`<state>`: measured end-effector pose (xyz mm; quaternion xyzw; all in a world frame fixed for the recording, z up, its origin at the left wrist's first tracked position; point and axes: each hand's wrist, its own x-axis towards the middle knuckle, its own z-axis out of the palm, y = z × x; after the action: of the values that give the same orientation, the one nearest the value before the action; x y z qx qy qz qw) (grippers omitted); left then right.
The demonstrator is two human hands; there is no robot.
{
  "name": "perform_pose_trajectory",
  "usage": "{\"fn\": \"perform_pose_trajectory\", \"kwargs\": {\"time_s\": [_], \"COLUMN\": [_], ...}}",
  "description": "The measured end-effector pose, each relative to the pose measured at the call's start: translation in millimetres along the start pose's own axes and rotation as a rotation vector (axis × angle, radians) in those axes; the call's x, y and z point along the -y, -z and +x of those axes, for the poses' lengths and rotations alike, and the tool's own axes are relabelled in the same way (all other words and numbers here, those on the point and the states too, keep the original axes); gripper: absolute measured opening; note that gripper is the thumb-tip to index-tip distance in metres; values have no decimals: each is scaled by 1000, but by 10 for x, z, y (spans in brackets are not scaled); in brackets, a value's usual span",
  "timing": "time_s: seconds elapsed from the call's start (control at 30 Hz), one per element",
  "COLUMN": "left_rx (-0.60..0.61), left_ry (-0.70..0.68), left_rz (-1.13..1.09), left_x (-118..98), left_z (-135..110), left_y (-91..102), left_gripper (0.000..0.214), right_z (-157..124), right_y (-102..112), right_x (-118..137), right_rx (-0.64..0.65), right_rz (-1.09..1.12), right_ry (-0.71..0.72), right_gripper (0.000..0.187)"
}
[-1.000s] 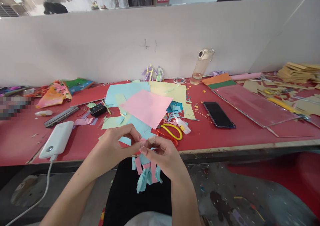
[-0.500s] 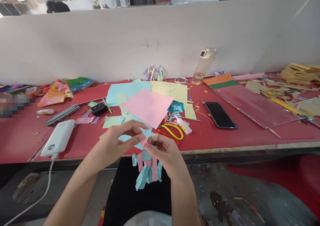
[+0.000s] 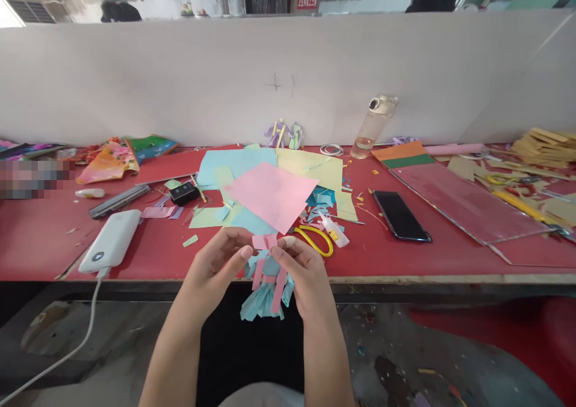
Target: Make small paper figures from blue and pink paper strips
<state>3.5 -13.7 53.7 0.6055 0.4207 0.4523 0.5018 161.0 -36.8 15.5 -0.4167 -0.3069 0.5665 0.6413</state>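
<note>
Both my hands hold a small paper figure (image 3: 266, 287) just in front of the red table's near edge (image 3: 405, 278). It has a light blue pleated skirt and pink strips hanging down, with a pink top piece. My left hand (image 3: 220, 262) pinches the pink top from the left with thumb and fingers. My right hand (image 3: 302, 272) grips the figure's right side, thumb at the pink top. On the table right behind lie a pink paper sheet (image 3: 272, 194), yellow-handled scissors (image 3: 315, 239) and a small glue bottle (image 3: 333, 230).
Blue, yellow and green paper sheets and scraps (image 3: 234, 167) cover the table's middle. A white power bank (image 3: 110, 241) with a cable lies at left, a black phone (image 3: 400, 216) at right, a water bottle (image 3: 372, 128) by the white partition. Cardboard pieces (image 3: 540, 149) pile at far right.
The view has shifted, so the hands sit a little higher and closer to the table edge. The pink top piece now stands up between my fingertips; both hands keep hold of the figure.
</note>
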Motion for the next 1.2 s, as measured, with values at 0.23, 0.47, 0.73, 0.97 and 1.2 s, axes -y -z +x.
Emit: {"fn": "perform_pose_trajectory", "kwargs": {"time_s": [0.23, 0.47, 0.73, 0.97, 1.2], "left_rx": [47, -62, -78, -114, -26], "left_ry": [52, 83, 57, 114, 205], "left_rz": [8, -78, -42, -108, -115], "left_x": [64, 84, 288, 280, 281], "left_z": [41, 26, 75, 69, 45], "left_y": [-100, -222, -131, -100, -37], "left_gripper": [26, 24, 19, 22, 28], "right_z": [29, 41, 80, 63, 71], "right_y": [-59, -115, -115, -136, -115], "right_x": [-39, -76, -140, -119, -166], "right_rx": [-83, -99, -86, -98, -67], "right_rz": [38, 60, 5, -55, -48], "right_ry": [38, 32, 10, -35, -2], "right_gripper": [21, 20, 22, 27, 20]}}
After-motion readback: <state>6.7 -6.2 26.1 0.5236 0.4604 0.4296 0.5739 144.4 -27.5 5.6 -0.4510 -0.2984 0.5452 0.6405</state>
